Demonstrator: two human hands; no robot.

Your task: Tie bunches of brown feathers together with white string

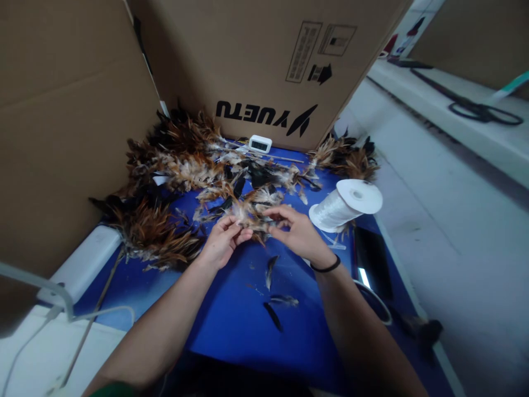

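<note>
My left hand (225, 241) is closed in a pinch at the near edge of a pile of brown and black feathers (248, 212). What its fingertips hold looks like a small tuft of feathers. Across from it, my right hand (295, 229) reaches in from the right with curled fingers, thumb and forefinger close to the same tuft; whether it grips anything is hard to make out. A dark band circles the right wrist. Several loose feathers (270, 273) lie on the blue surface (231, 314) below the hands.
A white spool (359, 197) stands to the right, beside a dark phone-like slab (373, 262). Thick feather bundles (159, 234) lie on the left. A small white digital clock (260, 144) sits before a large cardboard box (256, 55). Scissors (483, 110) rest on the right ledge.
</note>
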